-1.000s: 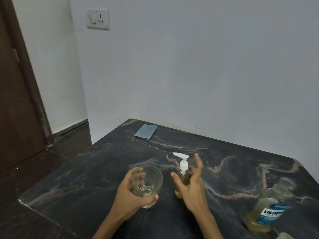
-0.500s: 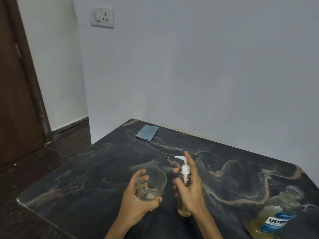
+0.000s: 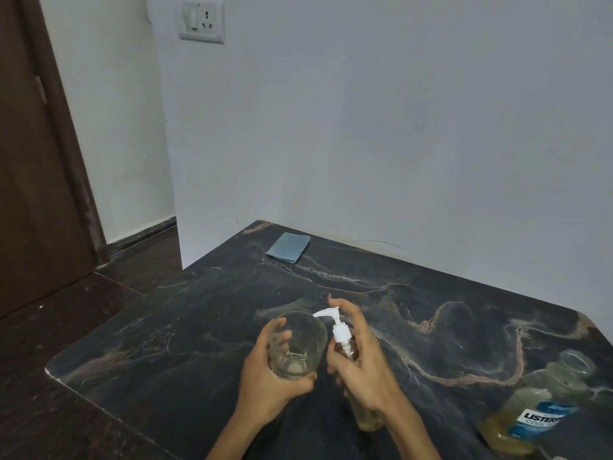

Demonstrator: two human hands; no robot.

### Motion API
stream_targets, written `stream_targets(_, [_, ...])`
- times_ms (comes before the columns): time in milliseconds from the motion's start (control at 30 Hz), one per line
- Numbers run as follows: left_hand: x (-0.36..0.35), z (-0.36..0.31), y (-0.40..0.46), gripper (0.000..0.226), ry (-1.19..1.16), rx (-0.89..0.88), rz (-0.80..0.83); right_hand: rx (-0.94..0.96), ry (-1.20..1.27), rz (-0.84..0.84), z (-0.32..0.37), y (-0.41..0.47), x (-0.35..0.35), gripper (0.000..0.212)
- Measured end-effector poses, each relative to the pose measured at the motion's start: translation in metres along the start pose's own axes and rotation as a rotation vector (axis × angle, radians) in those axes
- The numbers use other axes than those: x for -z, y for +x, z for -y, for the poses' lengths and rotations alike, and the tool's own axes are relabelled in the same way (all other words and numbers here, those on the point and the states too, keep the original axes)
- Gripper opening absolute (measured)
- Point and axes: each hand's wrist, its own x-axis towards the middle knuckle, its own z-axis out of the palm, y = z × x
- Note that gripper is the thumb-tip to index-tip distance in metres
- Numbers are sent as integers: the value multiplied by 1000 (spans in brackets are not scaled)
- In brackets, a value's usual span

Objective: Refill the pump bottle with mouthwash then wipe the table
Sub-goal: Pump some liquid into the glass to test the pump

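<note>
The right hand (image 3: 361,370) is gripping the pump bottle (image 3: 351,366) around its clear body, its fingers (image 3: 353,318) curled round the far side and the forefinger reaching up behind the white pump head (image 3: 326,313). The bottle is standing close to upright, and its base with a little yellowish liquid is showing just below the heel of that hand; I cannot tell whether the base is touching the table (image 3: 166,343). The spout is pointing left, over the rim of the glass (image 3: 297,346), which the left hand (image 3: 268,383) is holding just beside the bottle. The left fingers are clamped round the glass, the fingertips showing through its far wall and the thumb pressing the near side low down. A shallow pool of pale liquid is lying in the bottom of the glass. The two hands are sitting close together, almost knuckle to knuckle, above the near middle of the dark marbled table.

Well to the right of the right fingers, near the table's edge, the mouthwash bottle (image 3: 537,410) is standing open, with no cap on its wide neck, yellowish liquid in its lower part and a blue label facing the camera. Far beyond both sets of fingers, at the back corner of the table by the wall, a folded blue cloth (image 3: 288,247) is lying flat. A white wall socket (image 3: 201,19) is sitting high on the wall, and a brown door (image 3: 30,161) is standing well to the left of the left fingers.
</note>
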Motion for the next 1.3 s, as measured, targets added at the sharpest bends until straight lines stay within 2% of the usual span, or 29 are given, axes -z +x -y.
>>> stream_targets(167, [0, 2, 1, 92, 19, -19, 2, 18, -84, 63, 6, -1, 0, 76])
stream_targets(500, [0, 2, 0, 91, 32, -34, 0, -53, -230, 3, 7, 2, -3, 55])
stream_targets(767, [0, 1, -1, 92, 30, -26, -5, -54, -122, 90, 15, 3, 5, 81])
stream_targets(1000, [-1, -3, -1, 91, 40, -38, -12, -79, -118, 101, 13, -1, 3, 62])
stream_targets(1100, [-1, -3, -1, 92, 43, -43, -12, -81, -119, 91, 13, 0, 2, 61])
stream_targets(1300, [-1, -2, -1, 93, 46, -46, -5, -20, -176, 103, 17, 1, 4, 89])
